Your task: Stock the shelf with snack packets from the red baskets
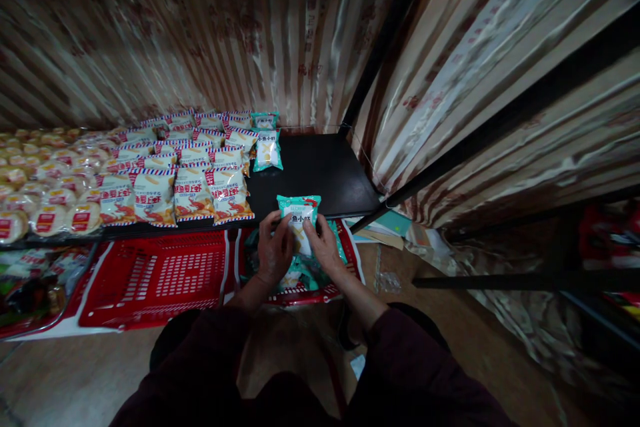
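Between my two hands is a teal and white snack bag [300, 213], held upright near the front edge of the black shelf [315, 167]. My left hand [274, 250] grips its left side with curled fingers. On its right side my right hand [323, 243] presses, thumb across the front. Below them, partly hidden by my hands, a red basket [355, 260] holds more teal bags [303, 273]. Two matching teal bags stand one behind the other on the shelf, the front one [269, 150] beside rows of orange and white snack bags [231, 193].
Round wrapped snacks [47, 220] fill the shelf's left part. A red basket [165, 273] sits on the floor left of centre, with a basket of packets [40, 280] farther left. Dark metal posts [385, 40] and pleated curtains [225, 33] bound the shelf. Papers [390, 223] lie at right.
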